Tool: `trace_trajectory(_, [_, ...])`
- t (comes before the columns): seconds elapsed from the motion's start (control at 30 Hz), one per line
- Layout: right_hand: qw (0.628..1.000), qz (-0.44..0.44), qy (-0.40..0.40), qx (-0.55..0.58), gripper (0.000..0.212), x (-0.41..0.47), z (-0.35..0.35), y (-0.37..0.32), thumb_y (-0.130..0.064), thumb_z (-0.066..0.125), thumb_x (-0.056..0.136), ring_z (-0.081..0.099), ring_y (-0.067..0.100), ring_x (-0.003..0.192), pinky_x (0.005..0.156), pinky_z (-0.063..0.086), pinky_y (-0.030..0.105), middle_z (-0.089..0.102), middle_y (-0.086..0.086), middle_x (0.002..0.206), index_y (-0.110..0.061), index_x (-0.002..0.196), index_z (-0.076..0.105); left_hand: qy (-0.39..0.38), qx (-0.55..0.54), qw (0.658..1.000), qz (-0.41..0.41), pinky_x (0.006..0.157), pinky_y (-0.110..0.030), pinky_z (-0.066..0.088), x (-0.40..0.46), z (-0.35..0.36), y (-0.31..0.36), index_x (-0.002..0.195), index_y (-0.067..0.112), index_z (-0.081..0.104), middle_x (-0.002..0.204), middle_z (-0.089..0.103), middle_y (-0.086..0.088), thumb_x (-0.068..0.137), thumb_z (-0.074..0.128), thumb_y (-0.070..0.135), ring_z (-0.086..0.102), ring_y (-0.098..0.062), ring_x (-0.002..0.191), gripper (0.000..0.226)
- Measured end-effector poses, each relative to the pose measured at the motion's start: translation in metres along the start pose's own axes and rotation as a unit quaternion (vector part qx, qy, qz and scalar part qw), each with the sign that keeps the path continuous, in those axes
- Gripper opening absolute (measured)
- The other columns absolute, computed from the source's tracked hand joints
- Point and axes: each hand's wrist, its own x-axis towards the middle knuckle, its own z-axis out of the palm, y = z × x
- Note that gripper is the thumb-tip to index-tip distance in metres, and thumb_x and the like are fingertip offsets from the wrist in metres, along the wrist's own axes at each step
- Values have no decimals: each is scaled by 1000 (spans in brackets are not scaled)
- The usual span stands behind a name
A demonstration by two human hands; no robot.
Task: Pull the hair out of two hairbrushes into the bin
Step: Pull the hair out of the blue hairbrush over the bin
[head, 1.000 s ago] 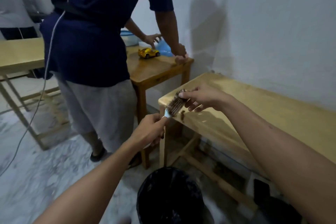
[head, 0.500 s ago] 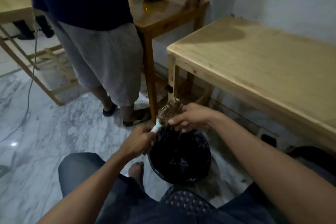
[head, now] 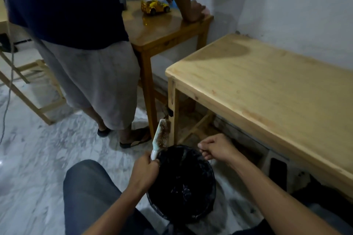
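Hairbrush: white-handled hairbrush (head: 161, 135) with brown, hair-clogged bristles, held upright and tilted slightly to 1 o'clock, its head above the far-left rim of the bin.
Left hand: left hand (head: 145, 170) closed in a fist around the base of the brush handle, at 9 o'clock of the bin's mouth.
Right hand: right hand (head: 216, 148) curled with fingertips pinched together over the bin's rim at 1 o'clock; apart from the brush; whether it holds any hair cannot be told.
Bin: round black bin (head: 208, 198) lined with a dark plastic bag, standing on the floor between the seated person's knees, at 6 o'clock of the frame.
Floor: pale marbled floor (head: 28, 158), beneath the bin and the legs of the furniture.
Near surface: light wooden surface (head: 267, 89) at 3 o'clock, against the white wall.
Far surface: darker varnished wooden surface (head: 162, 28) at 12 o'clock, carrying a yellow toy car (head: 154, 6).
Bystander: second person in a dark blue shirt and grey shorts (head: 91, 82), standing at 11 o'clock, one hand resting on the corner of the darker surface.
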Motion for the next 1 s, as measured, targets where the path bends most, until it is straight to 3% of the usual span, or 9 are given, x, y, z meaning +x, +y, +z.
trace_trajectory(0.1, [999,25,48,6,14,11,-18,21,-5,64,100,59,16,60,51,54,19,66,12,74,0,92,74,7,48,998,29,60,-40,52,0,8,2,98,17,61,80,70,-8,91,53,15,67,-25,71,10])
trace_trajectory(0.23, [992,107,70,1,19,29,-26,51,-7,61,102,59,16,60,51,53,20,64,9,70,7,108,72,45,69,996,18,56,-36,47,3,13,-2,94,15,58,76,67,-7,92,52,13,63,-22,65,6])
trace_trajectory(0.37, [989,113,71,-60,12,40,-10,65,-3,68,96,62,17,55,53,58,28,67,10,68,6,95,76,61,119,991,27,50,-34,41,4,13,-15,95,14,54,70,64,-6,91,53,13,60,-22,59,4])
trace_trajectory(0.43, [991,118,-11,-60,18,40,2,57,-5,68,96,67,18,75,62,58,28,71,10,91,-3,114,72,62,128,989,35,48,-32,39,1,12,-19,97,16,54,69,63,-5,92,52,15,59,-21,57,5])
trace_trajectory(0.5, [988,107,-104,-47,47,43,13,47,-18,74,93,65,19,109,75,56,26,66,5,125,-22,137,61,51,143,987,51,48,-33,39,-1,11,-20,98,18,53,69,63,-3,93,51,17,59,-20,57,6])
trace_trajectory(0.57, [987,65,-146,8,44,45,26,34,-31,75,92,65,18,119,89,57,30,68,-2,131,-34,134,62,37,156,984,73,50,-36,42,-4,11,-21,95,20,51,69,63,-1,93,51,19,59,-20,57,3])
trace_trajectory(0.67, [983,16,-146,113,13,42,43,14,-30,69,98,75,13,97,82,60,27,79,-4,106,-29,110,72,22,166,981,93,49,-34,36,-9,15,-21,92,20,49,67,57,1,95,51,22,53,-17,55,4])
trace_trajectory(0.8, [992,-33,-99,71,10,41,50,5,-17,72,96,62,3,57,54,51,14,74,-1,76,-13,88,75,35,169,980,99,49,-33,35,-11,13,-21,92,21,49,67,58,0,94,51,21,54,-17,57,2])
trace_trajectory(1.0, [997,-18,-65,-49,16,34,44,16,-22,72,95,59,5,57,54,49,20,73,-5,71,-17,80,77,90,202,973,65,51,-35,39,-12,9,-22,90,20,48,72,58,2,91,49,17,54,-20,60,4])
